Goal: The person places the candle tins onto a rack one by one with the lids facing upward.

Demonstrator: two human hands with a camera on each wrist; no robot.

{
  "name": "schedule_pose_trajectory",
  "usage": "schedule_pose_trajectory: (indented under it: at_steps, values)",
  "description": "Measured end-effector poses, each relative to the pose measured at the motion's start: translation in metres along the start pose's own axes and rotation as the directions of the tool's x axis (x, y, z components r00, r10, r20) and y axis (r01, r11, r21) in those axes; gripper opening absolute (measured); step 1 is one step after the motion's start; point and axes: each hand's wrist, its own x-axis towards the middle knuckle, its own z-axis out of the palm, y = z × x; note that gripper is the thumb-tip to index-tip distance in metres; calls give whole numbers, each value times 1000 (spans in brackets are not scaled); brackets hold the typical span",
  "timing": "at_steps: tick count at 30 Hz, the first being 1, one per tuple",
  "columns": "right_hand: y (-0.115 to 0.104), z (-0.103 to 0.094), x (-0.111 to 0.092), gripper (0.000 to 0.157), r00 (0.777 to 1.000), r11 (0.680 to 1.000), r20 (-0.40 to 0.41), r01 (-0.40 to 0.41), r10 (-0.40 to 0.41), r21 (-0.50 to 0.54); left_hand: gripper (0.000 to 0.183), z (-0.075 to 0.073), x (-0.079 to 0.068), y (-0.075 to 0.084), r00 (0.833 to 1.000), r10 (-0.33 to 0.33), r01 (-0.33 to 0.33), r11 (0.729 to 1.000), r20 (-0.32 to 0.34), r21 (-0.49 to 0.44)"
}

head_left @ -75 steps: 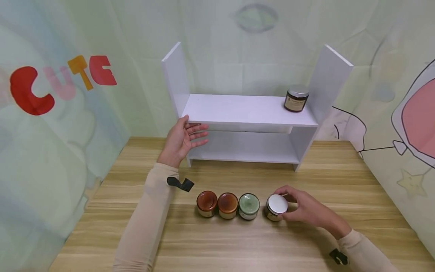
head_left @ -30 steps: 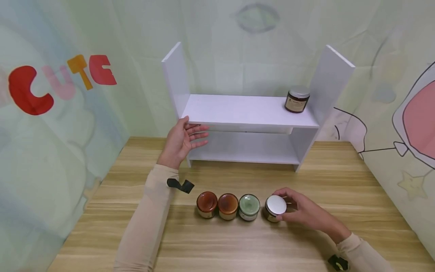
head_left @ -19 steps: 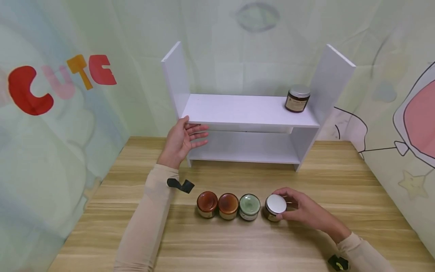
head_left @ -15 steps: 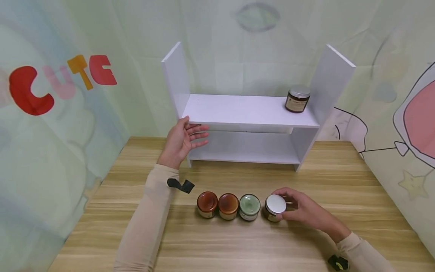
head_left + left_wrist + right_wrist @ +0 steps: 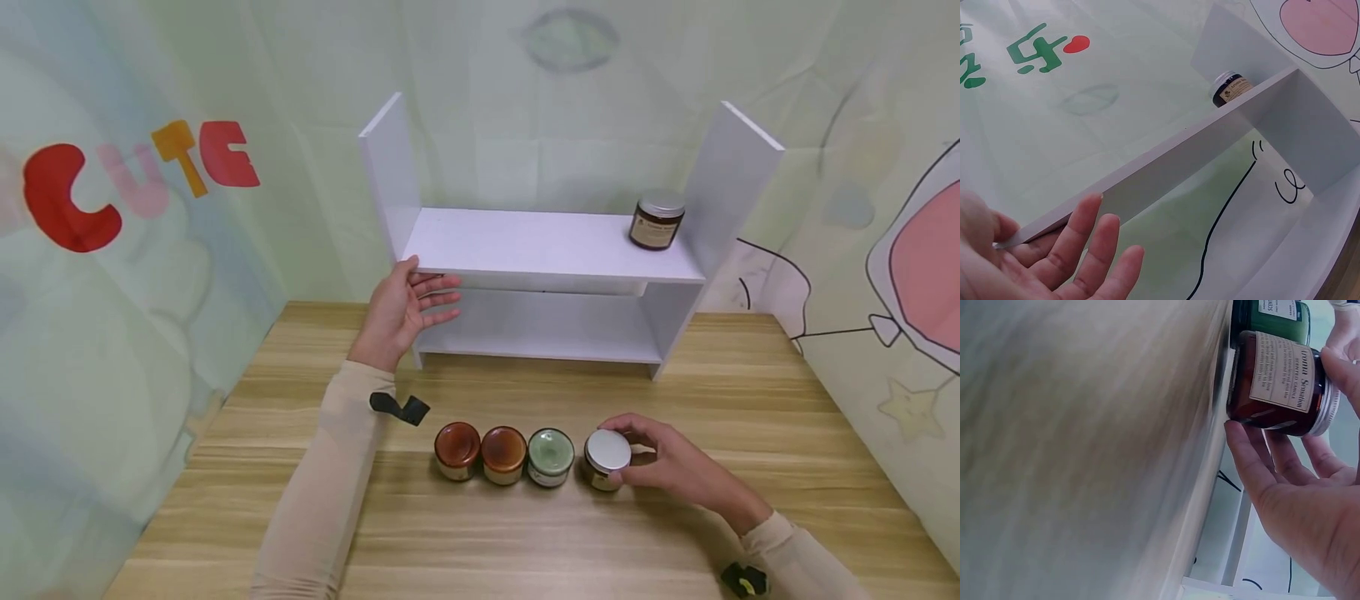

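Observation:
In the head view my right hand (image 5: 671, 462) curls its thumb and fingers around an amber candle jar (image 5: 1282, 381) with a silver lid, upright on the table. Its beige label reads "Scented Candle" in the right wrist view. Just left of it stands a green candle jar (image 5: 551, 457), then an orange-brown candle jar (image 5: 503, 455) and a red-brown one (image 5: 457, 451), in a row. My left hand (image 5: 393, 312) grips the left front edge of the white shelf (image 5: 525, 242), thumb on top and index finger beneath, its other fingers extended loosely.
Another silver-lidded candle jar (image 5: 656, 220) stands on the shelf's upper board, near the right side panel (image 5: 731, 187). The wooden table (image 5: 480, 542) spreads in front of the shelf. Printed cloth walls (image 5: 225, 250) close in the back and both sides.
Over the last seconds, my right hand and its candle jar have shifted slightly left, toward the green jar. My left hand has stayed at the shelf edge.

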Motion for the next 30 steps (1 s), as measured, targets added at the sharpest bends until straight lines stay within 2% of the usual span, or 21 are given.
schedule_pose_trajectory:
  at_steps: [7, 13, 21, 30]
  values:
    - [-2, -1, 1, 50, 998, 1000, -67, -13, 13, -3, 45, -1, 1, -1, 1000, -7, 7, 1000, 3, 0]
    - [-6, -4, 1, 49, 996, 1000, -85, -8, 6, -19, 45, -1, 0, 0, 1000, -2, 2, 1000, 5, 2]
    - [-16, -10, 4, 51, 990, 996, -138, -39, 28, -76, 44, 0, 0, 1, 1000, -1, 1, 1000, 5, -4]
    - [-29, -13, 9, 50, 990, 996, -139, -10, -2, -87, 44, 0, 0, 1, 1000, -5, 5, 1000, -1, -4]
